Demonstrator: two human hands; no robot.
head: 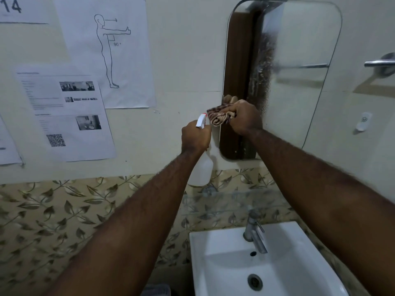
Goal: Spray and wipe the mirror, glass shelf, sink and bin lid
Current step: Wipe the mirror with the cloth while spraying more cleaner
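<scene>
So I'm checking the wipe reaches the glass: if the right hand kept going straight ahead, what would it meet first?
Probably the mirror: the right hand, bunching the cloth, is at its lower left edge, though the gap is unclear.

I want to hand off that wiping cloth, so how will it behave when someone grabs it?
Probably floppy: the cloth sits bunched and folded in the right hand, holding no shape. Likely light, since it is held up at the mirror with a loose grip. It may be damp, as the glass shows spray droplets.
</scene>
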